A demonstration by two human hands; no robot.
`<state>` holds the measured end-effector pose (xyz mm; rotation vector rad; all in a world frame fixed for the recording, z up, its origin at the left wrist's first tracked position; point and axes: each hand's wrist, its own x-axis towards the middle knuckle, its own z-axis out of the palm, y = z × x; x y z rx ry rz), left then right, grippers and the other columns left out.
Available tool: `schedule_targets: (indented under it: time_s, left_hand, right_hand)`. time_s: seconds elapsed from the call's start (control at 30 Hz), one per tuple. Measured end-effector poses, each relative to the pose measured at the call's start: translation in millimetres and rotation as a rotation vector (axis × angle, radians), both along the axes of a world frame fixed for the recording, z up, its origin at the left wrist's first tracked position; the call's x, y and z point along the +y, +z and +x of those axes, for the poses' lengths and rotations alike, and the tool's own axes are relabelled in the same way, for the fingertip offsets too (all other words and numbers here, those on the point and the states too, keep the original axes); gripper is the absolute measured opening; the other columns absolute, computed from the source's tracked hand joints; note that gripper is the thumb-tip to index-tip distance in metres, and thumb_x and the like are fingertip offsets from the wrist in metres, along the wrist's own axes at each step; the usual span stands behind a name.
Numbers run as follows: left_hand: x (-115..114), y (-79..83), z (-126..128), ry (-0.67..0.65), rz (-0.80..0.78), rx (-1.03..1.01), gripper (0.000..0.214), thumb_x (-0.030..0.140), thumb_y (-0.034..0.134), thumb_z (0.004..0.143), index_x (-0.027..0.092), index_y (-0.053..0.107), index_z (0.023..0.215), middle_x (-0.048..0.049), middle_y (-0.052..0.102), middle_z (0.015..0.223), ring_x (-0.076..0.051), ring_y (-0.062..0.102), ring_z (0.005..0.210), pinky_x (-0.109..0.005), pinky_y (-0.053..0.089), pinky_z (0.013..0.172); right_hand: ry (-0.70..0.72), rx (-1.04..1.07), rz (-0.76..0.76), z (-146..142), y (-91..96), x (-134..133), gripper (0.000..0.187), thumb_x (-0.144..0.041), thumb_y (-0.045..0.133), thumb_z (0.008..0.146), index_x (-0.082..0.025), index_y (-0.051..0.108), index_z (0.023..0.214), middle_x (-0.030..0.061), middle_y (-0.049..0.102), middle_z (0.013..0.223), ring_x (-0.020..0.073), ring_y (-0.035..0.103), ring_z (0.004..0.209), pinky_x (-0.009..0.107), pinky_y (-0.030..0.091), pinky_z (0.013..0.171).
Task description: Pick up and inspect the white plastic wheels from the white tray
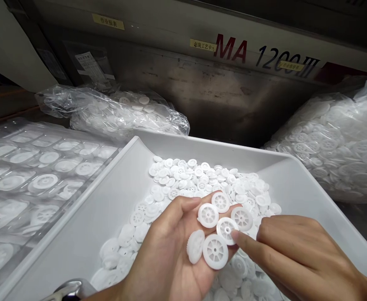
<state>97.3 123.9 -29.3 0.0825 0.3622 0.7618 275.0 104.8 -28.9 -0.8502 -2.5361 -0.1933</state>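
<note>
Head view: the open left hand (166,251) carries six white plastic gear wheels (215,251) above a white tray (114,200) heaped with more of them. The right hand (299,251), just apart, touches one wheel with its forefinger. Clear plastic bags (337,142) of wheels lie beyond and beside the tray, and a clear formed tray (23,167) holds wheels in pockets at left.

from here my left hand (167,251) and right hand (299,251) run off the bottom and right edges at the wrists, a shiny metal object (67,290) is cut off at the bottom, and the yellow labels (108,21) are too small to read.
</note>
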Motion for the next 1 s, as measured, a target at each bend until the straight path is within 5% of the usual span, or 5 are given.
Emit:
schedule_targets:
  time_s: [0.47,0.67,1.0]
  left_hand:
    - [1.8,0.5,1.7,-0.065,0.072,0.009,0.04,0.03,0.032,0.088,0.009,0.059,0.109,-0.0119,0.064,0.095,-0.022,0.058,0.091,-0.035,0.039,0.086]
    - [1.2,1.5,0.9,-0.02,0.02,0.044,0.032,0.029,0.04,0.087,0.009,0.062,0.097,-0.0084,0.062,0.091,-0.018,0.057,0.088,-0.032,0.037,0.093]
    - [3.5,2.5,0.9,-0.018,0.09,0.089,0.037,0.028,0.036,0.089,0.008,0.064,0.103,-0.0112,0.067,0.102,-0.021,0.06,0.094,-0.034,0.04,0.092]
  right_hand:
    - [-0.021,-0.088,-0.112,9.5,-1.8,-2.5,0.029,-0.009,0.037,0.092,-0.013,0.047,0.119,-0.0032,0.051,0.061,0.0112,0.049,0.05,0.027,0.037,0.047]
    - [-0.133,0.104,-0.128,7.3,-1.6,-3.7,0.024,-0.015,0.054,0.085,-0.017,0.048,0.109,-0.0046,0.056,0.062,0.0107,0.054,0.05,0.026,0.042,0.048]
    - [-0.236,0.182,-0.45,10.3,0.9,3.3,0.027,-0.019,0.054,0.085,-0.022,0.047,0.11,-0.0056,0.05,0.066,0.0077,0.051,0.051,0.018,0.04,0.044]
